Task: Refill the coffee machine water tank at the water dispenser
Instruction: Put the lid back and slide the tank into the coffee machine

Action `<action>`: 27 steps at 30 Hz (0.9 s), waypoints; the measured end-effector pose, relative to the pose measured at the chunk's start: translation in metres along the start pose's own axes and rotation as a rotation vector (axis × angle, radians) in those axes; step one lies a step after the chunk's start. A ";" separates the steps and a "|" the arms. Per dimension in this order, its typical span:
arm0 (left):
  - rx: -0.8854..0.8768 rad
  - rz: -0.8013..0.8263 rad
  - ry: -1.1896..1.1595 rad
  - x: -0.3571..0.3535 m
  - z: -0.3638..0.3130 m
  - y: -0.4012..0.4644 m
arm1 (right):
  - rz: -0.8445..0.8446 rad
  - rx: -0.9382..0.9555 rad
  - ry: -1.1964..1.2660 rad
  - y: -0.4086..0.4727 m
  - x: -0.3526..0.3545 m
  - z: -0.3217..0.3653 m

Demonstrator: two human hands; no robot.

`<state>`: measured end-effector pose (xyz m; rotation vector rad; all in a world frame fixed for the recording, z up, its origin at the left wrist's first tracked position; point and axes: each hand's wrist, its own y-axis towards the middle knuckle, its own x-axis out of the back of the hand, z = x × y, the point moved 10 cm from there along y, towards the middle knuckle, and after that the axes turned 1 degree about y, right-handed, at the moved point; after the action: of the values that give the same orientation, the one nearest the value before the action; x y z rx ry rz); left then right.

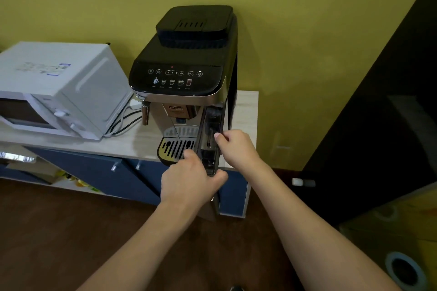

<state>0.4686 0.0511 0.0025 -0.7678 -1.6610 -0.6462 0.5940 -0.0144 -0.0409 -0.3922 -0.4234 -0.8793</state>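
Note:
A black and silver coffee machine (186, 64) stands on a light wooden counter (132, 142) against a yellow wall. Its dark, see-through water tank (210, 134) sticks out from the machine's right front, past the counter edge. My left hand (191, 182) grips the tank's lower front end, fingers wrapped under it. My right hand (236, 146) holds the tank's right side, thumb on its upper edge. No water dispenser is in view.
A white microwave (56, 87) sits left of the machine, cables (123, 123) between them. Blue cabinet doors (99, 172) with metal handles lie under the counter. A dark cabinet (387, 125) stands at the right. The floor is brown.

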 end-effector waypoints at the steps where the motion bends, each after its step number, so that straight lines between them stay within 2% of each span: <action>1: 0.001 0.003 -0.004 -0.001 -0.001 0.001 | 0.006 0.003 0.007 0.000 0.002 0.001; 5: 0.011 -0.003 0.015 0.001 0.006 0.001 | 0.033 0.008 0.090 0.001 -0.002 -0.005; 11: 0.007 0.017 0.080 0.000 0.013 0.009 | 0.063 -0.131 0.518 0.008 -0.028 -0.046; 14: -0.005 0.023 0.104 -0.002 0.012 0.010 | 0.077 -0.191 0.632 0.006 -0.040 -0.057; 22: -0.016 0.059 0.090 -0.002 0.011 0.009 | 0.113 -0.182 0.551 -0.018 -0.058 -0.077; 25: -0.033 0.081 0.074 -0.002 0.012 0.010 | 0.210 -0.165 0.444 -0.045 -0.072 -0.083; 27: -0.044 0.080 0.062 -0.001 0.013 0.012 | 0.301 -0.102 0.287 -0.065 -0.083 -0.084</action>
<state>0.4701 0.0679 -0.0010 -0.8338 -1.5558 -0.6455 0.5112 -0.0391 -0.1442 -0.4041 -0.0515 -0.6512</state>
